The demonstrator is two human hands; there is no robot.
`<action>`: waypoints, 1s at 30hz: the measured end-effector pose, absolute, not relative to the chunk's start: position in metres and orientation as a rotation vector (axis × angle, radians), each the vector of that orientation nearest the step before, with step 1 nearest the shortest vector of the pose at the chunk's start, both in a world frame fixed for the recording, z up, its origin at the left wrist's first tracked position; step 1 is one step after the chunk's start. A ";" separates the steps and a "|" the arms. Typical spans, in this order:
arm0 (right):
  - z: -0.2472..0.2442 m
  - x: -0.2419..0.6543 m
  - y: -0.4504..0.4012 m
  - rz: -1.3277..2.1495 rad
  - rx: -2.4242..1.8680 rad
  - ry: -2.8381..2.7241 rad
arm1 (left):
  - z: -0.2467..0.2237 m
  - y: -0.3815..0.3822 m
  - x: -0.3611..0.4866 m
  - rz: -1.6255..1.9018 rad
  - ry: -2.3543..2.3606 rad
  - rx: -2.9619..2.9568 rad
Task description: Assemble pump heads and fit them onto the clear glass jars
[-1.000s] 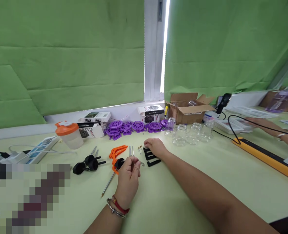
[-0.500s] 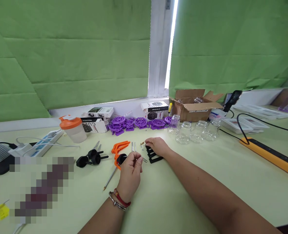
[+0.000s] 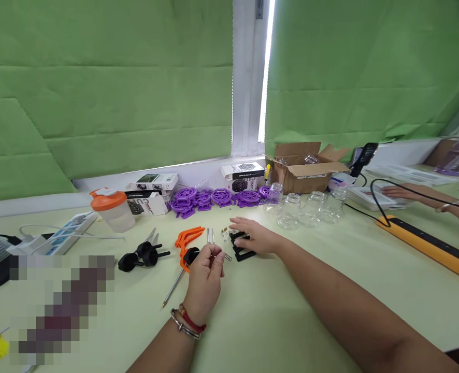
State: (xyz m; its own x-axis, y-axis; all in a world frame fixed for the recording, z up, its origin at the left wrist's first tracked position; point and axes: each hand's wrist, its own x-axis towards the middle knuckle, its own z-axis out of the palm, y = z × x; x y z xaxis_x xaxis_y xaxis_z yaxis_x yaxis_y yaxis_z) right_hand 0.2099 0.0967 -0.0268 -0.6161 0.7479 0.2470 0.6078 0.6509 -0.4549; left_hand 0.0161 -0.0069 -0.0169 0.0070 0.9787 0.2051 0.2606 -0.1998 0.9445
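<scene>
My left hand (image 3: 205, 275), with a red band and a silver bangle at the wrist, is closed in a pinch on a small metal spring (image 3: 227, 257). Close by on its left are a black round part (image 3: 191, 256), orange plastic pieces (image 3: 188, 237) and a metal rod (image 3: 172, 288). Two thin silver pins (image 3: 211, 236) stand out beyond its fingers. My right hand (image 3: 255, 236) has its fingers apart over black slotted parts (image 3: 245, 255). Another spring (image 3: 234, 232) and tiny brass bits (image 3: 224, 230) lie by its fingertips.
Purple plastic parts (image 3: 221, 197) line the back, with clear jars (image 3: 290, 212) and a cardboard box (image 3: 305, 176) to their right. Black cups (image 3: 151, 255) and an orange-lidded shaker (image 3: 115, 210) sit left. Another person's hand (image 3: 402, 191) reaches in beyond an orange power strip (image 3: 427, 246).
My right hand has opened its fingers, and a spring now shows beside them. Another person's hand has come in at the right. The view has shifted slightly.
</scene>
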 end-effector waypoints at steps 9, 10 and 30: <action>-0.044 0.198 0.077 0.228 -1.195 -2.678 | -0.018 -0.008 0.018 1.216 1.280 1.557; -0.045 0.197 0.078 0.226 -1.205 -2.671 | -0.018 -0.008 0.018 1.216 1.279 1.553; -0.041 0.210 0.090 0.303 -1.408 -2.407 | -0.018 -0.007 0.016 1.204 1.319 1.562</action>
